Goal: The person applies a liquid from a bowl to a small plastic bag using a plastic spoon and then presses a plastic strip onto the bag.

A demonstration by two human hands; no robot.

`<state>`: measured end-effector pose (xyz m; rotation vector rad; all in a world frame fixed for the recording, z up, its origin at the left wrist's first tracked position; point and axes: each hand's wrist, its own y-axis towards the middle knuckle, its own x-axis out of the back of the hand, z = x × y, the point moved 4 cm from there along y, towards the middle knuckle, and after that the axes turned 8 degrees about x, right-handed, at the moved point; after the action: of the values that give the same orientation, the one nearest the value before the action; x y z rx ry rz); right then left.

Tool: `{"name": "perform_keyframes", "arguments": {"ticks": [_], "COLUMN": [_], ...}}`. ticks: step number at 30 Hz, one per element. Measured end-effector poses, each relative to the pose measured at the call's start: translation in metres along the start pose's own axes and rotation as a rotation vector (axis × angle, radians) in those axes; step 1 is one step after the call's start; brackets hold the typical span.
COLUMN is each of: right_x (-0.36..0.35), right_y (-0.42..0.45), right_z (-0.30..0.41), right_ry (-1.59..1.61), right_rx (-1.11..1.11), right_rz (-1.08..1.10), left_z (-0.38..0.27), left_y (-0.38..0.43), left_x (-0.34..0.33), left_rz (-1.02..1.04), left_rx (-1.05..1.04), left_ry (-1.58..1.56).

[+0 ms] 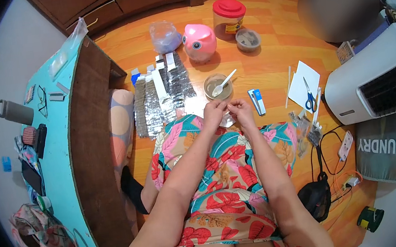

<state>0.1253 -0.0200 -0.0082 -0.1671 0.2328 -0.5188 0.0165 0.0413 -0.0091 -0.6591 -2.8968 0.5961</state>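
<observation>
Above my lap, my left hand (216, 113) and my right hand (241, 112) meet at the fingertips and pinch a small clear plastic packet (227, 120), partly hidden by the fingers. Just beyond them stands a round plastic tub (207, 87) of greyish contents with a white plastic spoon (218, 90) resting in it. A blue and white stapler (257, 102) lies to the right of my hands. To the left, strips of silvery packets (153, 103) joined to white paper pieces are spread on the floor.
Farther off stand a pink animal-shaped container (201, 46), a red-lidded jar (229, 10), a small tub (248, 41) and a plastic bag (165, 37). Blue-handled scissors (310, 102) lie on white paper (296, 83) at right, near an air cooler (348, 88) and cables. A turquoise-topped table (57, 139) borders the left.
</observation>
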Motion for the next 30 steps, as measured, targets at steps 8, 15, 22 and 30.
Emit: {"name": "perform_keyframes", "arguments": {"ticks": [8, 15, 22, 30], "right_x": [-0.003, -0.030, -0.042, -0.036], "right_y": [0.015, 0.050, 0.068, 0.071], "right_z": [0.016, 0.047, 0.035, 0.025], "right_ry": [-0.289, -0.296, -0.225, -0.388], "right_rx": [0.273, 0.281, 0.288, 0.263], "right_rz": [0.287, 0.264, 0.269, 0.296], "left_z": [-0.039, -0.025, -0.024, -0.030], "left_y": [-0.006, 0.027, 0.037, 0.036], "left_x": [0.005, 0.024, 0.032, 0.031], "left_rz": [0.120, 0.225, 0.166, 0.170], "left_rx": [-0.142, 0.012, 0.115, 0.102], "left_ry": [0.728, 0.083, 0.037, 0.205]}}
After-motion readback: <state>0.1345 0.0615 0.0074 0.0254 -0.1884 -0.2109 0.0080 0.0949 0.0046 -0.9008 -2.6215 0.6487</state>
